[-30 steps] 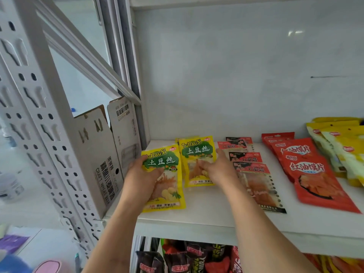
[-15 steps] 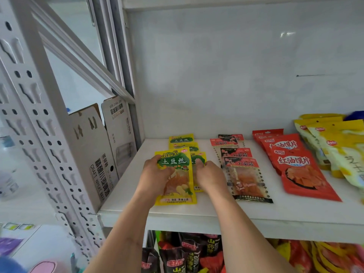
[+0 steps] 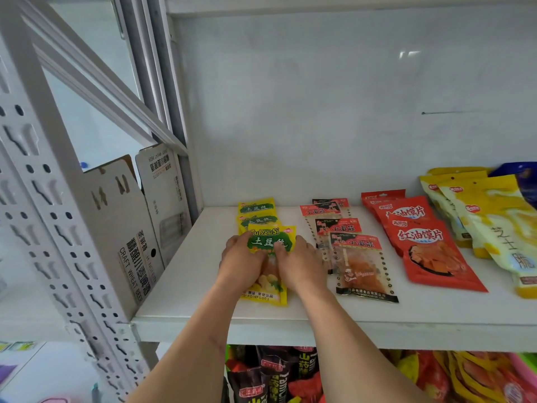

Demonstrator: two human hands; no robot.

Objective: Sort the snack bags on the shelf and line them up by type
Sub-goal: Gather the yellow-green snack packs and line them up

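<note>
Head view: both hands, left (image 3: pixel 242 264) and right (image 3: pixel 300 264), fingers flat on the front yellow-green snack bag (image 3: pixel 271 242) on the shelf (image 3: pixel 186 286).

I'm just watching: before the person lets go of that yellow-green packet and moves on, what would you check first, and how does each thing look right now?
1. Front yellow-green packet lies flat on the shelf: ok, as far as the hands allow.
2. It lines up with the two same packets behind: ok, overlapping them in one row.
3. Both hands, left hand and right hand, rest on that packet: ok.
4. Gap to the red-topped clear packets: ok, the rows stay apart.
5. Packet's lower edge sits inside the shelf's front edge: ok.
6. No stray type hidden under the pile: cannot tell.
</note>
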